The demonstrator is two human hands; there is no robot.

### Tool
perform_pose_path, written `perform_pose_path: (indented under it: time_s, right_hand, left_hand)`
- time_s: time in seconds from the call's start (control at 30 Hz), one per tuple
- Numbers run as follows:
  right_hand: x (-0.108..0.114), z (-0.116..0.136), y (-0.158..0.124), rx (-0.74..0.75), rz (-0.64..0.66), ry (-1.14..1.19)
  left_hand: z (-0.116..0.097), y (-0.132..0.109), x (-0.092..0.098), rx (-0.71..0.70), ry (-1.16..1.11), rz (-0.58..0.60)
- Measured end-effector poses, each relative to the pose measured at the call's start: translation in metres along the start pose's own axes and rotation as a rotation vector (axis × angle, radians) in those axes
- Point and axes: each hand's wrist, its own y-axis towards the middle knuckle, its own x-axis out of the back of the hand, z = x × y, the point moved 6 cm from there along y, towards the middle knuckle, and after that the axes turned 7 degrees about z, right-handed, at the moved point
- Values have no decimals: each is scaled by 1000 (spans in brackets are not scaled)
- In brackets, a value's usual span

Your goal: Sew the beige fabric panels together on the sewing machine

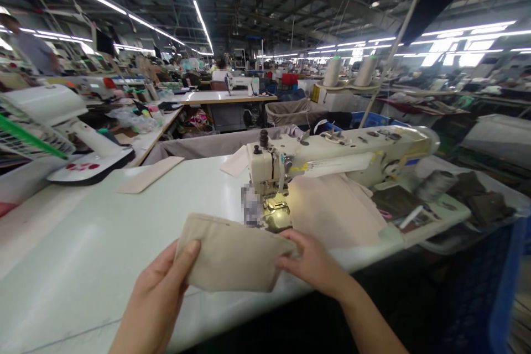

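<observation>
A beige fabric piece [232, 257] is held up over the front edge of the pale table [74, 243], just in front of a sewing machine [332, 152]. My left hand [166, 276] grips its left edge, with the thumb on the near face. At its right corner, the fingers and thumb of my right hand [309, 260] are closed on the fabric. The machine's lamp lights the metal needle plate [277, 210] behind the piece. More beige fabric [336, 210] lies under the machine arm.
A flat beige piece [151, 174] lies at the table's back left, beside a white fan [53, 116]. Thread cones [332, 72] stand behind the machine. Dark cloth [477, 196] and a blue crate [493, 287] are at right. A person [33, 47] stands far left.
</observation>
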Motion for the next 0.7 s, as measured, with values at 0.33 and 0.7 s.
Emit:
perform_pose_path:
  time_s: [0.33, 0.7]
  right_hand:
    - [1, -8, -19, -4, -129, 573]
    - [9, -5, -41, -12, -180, 566]
  left_hand:
    - [33, -1, -5, 200, -254, -58]
    - [26, -22, -9, 197, -378, -42]
